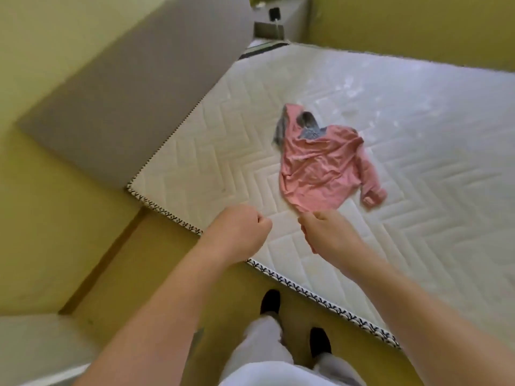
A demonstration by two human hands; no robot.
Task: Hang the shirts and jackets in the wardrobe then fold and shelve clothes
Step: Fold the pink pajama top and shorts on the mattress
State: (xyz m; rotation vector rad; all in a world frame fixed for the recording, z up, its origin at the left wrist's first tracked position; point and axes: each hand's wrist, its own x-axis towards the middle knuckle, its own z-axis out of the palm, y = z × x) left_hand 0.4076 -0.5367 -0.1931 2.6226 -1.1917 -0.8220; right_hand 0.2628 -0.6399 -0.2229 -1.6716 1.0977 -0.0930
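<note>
head view, looking down over a bare white quilted mattress (418,135) with a black-and-white patterned trim (306,291) along its near edge. a pink hoodie (320,165) lies crumpled on the mattress, roughly in the middle of the frame, with its hem towards the person and its grey-lined hood (306,121) at the far end. one sleeve (370,176) trails down the right side, the cuff resting on the quilting.

both bare forearms reach forward over the mattress edge. the left hand (239,229) is balled into a fist, its fingers (263,220) curled tight with nothing in them, apart from the hoodie and to the left of its hem. the right hand (331,235) is just at the near hem of the hoodie, its fingers (305,221) curled inward; the picture is blurred there and i cannot tell whether they pinch the fabric or only come close to it.

a grey padded headboard (125,87) stands along the left side of the mattress. a yellowish floor (69,218) shows beside and below it. a grey bedside cabinet (295,15) sits at the far corner with a small dark object on it, too small to identify. at the bottom, light trousers (259,344) and two dark feet (270,302) stand on the floor just beside the mattress edge.
</note>
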